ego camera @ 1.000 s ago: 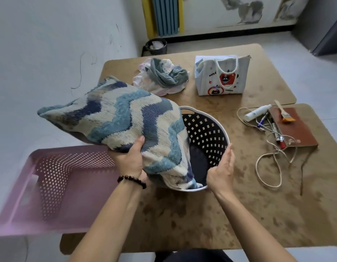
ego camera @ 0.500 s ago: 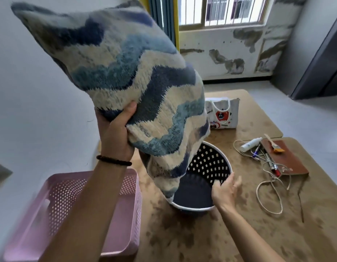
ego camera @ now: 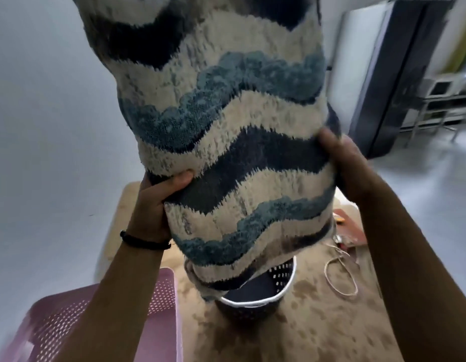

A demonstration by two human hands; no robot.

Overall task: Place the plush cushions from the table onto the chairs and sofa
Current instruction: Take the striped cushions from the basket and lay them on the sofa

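Note:
A plush cushion (ego camera: 226, 121) with wavy blue, navy and cream bands fills the middle and top of the view, held upright in the air above the table. My left hand (ego camera: 156, 202) grips its lower left edge, thumb pressed on the front. My right hand (ego camera: 344, 163) clasps its right edge. The cushion's bottom corner hangs just over the dark round basket (ego camera: 255, 301). No chair or sofa is in sight.
The brown table (ego camera: 318, 330) lies below, with a white cord (ego camera: 341, 278) and a brown notebook (ego camera: 349, 228) at the right. A pink perforated basket (ego camera: 77, 314) sits at the lower left. A white wall is on the left, a dark doorway (ego camera: 393, 82) at the right.
The cushion has risen higher, clear of the dark basket. My right hand left the basket rim and took hold of the cushion's right edge. The view has tilted up and to the right.

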